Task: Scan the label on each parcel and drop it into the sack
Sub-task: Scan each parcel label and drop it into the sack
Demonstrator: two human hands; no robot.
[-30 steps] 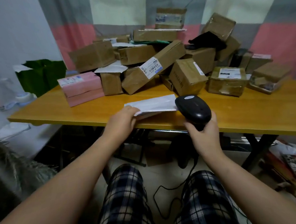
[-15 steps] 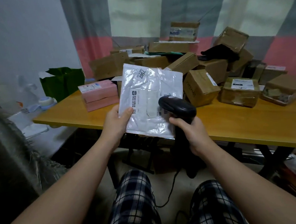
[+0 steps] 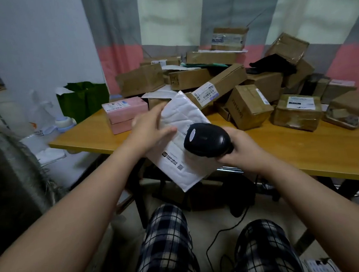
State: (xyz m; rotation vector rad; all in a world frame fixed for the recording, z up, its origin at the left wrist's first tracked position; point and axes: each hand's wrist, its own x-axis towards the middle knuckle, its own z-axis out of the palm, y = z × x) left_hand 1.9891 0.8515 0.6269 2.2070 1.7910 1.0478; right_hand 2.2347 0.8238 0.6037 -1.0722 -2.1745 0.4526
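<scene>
While the person sat facing the yellow wooden table, a grey woven sack stood at the far left edge of the view, its frayed mouth beside the left forearm. Further back on the left a green paper bag stood just beyond the table's corner, and two stacked pink boxes rested on the tabletop near it. The left hand lay against the upper left part of a white padded plastic mailer, fingers spread and blurred, thumb over the front; whether it actually gripped the mailer could not be told. The mailer was tilted, held in the air in front of the table edge and above the checked trouser legs, its printed face toward the camera. The right hand was closed around the handle of a black handheld barcode scanner, whose head overlapped the mailer's right side. Behind, a pile of brown cardboard boxes covered the table's back
</scene>
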